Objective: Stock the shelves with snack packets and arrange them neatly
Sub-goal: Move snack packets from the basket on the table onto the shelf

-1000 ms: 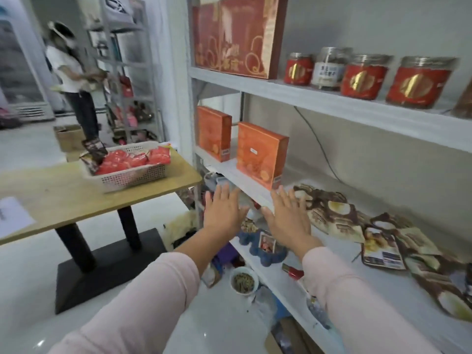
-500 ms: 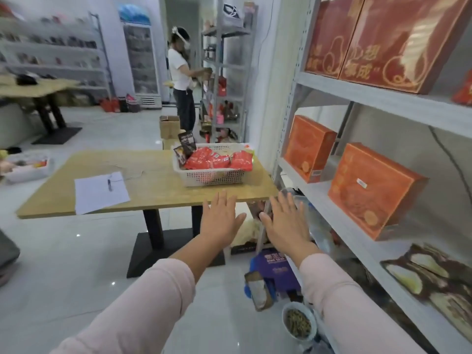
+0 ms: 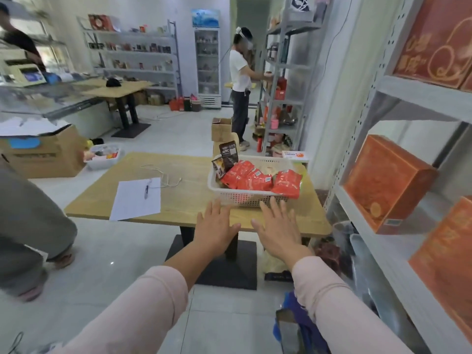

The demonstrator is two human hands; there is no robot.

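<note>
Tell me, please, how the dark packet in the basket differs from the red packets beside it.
The dark packet is brown-black; the red packets are bright red. The dark packet stands upright, well above the rim, while the red packets lean overlapping in a row. Both sit in the white basket on the wooden table.

A pale pink, soft fabric left sleeve [image 3: 132,310] ends partway up the forearm. The matching right sleeve [image 3: 337,307] reaches the wrist. The left hand [image 3: 217,231] and right hand [image 3: 279,231] are bare.
</note>
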